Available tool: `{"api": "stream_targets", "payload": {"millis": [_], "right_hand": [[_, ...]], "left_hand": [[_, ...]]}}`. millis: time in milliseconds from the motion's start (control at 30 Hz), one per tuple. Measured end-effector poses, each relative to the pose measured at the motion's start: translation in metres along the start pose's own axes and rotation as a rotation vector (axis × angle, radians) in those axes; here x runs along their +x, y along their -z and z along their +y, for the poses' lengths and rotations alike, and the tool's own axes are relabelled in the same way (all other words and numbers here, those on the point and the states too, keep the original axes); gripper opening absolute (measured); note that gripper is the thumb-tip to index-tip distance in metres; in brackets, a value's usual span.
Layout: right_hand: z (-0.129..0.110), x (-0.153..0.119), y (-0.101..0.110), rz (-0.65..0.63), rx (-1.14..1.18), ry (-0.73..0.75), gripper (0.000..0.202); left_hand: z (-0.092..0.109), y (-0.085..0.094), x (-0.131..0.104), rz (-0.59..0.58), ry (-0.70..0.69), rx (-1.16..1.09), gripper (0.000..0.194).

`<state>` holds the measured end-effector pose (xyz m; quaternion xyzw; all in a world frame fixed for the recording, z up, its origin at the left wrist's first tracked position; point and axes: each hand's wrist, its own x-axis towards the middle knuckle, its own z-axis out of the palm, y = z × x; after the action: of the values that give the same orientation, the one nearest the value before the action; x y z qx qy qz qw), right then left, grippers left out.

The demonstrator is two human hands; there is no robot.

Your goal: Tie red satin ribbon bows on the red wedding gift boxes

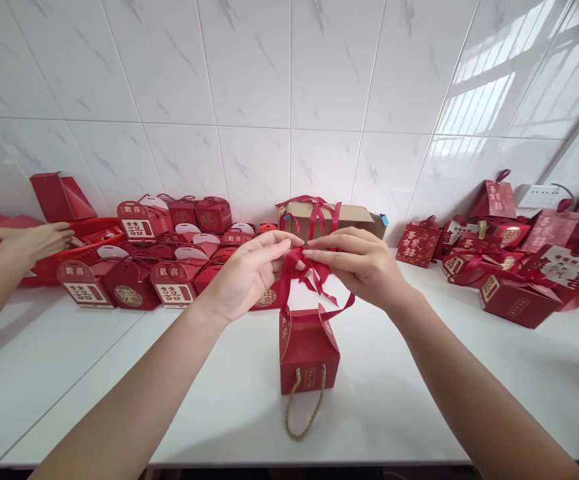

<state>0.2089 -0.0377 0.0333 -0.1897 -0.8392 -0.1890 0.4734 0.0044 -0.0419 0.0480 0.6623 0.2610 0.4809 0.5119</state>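
Note:
A small red gift box (309, 353) with a twisted rope handle (305, 435) on its near side stands on the white table. Above it, a red ribbon (296, 263) is gathered in a bow-like bunch, with loops hanging down to the box top. My left hand (249, 270) pinches the ribbon from the left with its fingertips. From the right, my right hand (362, 263) pinches the same bunch, its fingertips almost meeting those of my left hand.
Many red gift boxes (136, 283) stand at the left, beside a red basket (49, 263) where another person's hands reach. Behind my hands is a cardboard box (359, 220) with ribbons. More boxes (519, 300) and a power strip (542, 195) are at the right.

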Motion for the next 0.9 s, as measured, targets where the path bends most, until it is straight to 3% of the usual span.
{"api": "stream_targets", "payload": {"millis": [133, 233, 333, 433, 533, 600, 667, 767, 900], "right_hand": [[-0.013, -0.011, -0.006, 0.248, 0.191, -0.286, 0.026], [-0.022, -0.031, 0.0, 0.334, 0.169, -0.573, 0.016], [-0.024, -0.071, 0.017, 0.188, -0.032, -0.828, 0.021], [-0.023, -0.126, 0.031, -0.072, -0.216, -1.073, 0.028], [-0.022, -0.17, 0.032, -0.36, -0.155, -1.236, 0.029], [-0.022, -0.181, 0.027, -0.418, -0.121, -1.259, 0.029], [-0.021, -0.177, 0.02, -0.362, -0.143, -1.248, 0.033], [-0.024, -0.149, 0.01, -0.286, -0.081, -1.167, 0.046], [-0.035, -0.103, -0.006, -0.36, 0.219, -0.888, 0.049]], "left_hand": [[-0.001, 0.003, -0.01, 0.236, -0.463, 0.744, 0.027], [-0.004, 0.021, -0.024, 0.386, -0.609, 1.121, 0.023], [-0.018, 0.056, -0.051, 0.375, -0.451, 1.309, 0.019], [-0.052, 0.096, -0.087, 0.177, -0.123, 1.352, 0.017], [-0.091, 0.119, -0.116, 0.013, 0.102, 1.263, 0.019], [-0.107, 0.119, -0.122, -0.035, 0.101, 1.23, 0.021], [-0.11, 0.107, -0.116, 0.046, 0.038, 1.207, 0.018], [-0.098, 0.079, -0.096, 0.213, 0.046, 1.015, 0.02], [-0.085, 0.042, -0.072, 0.173, 0.21, 0.638, 0.029]]}}
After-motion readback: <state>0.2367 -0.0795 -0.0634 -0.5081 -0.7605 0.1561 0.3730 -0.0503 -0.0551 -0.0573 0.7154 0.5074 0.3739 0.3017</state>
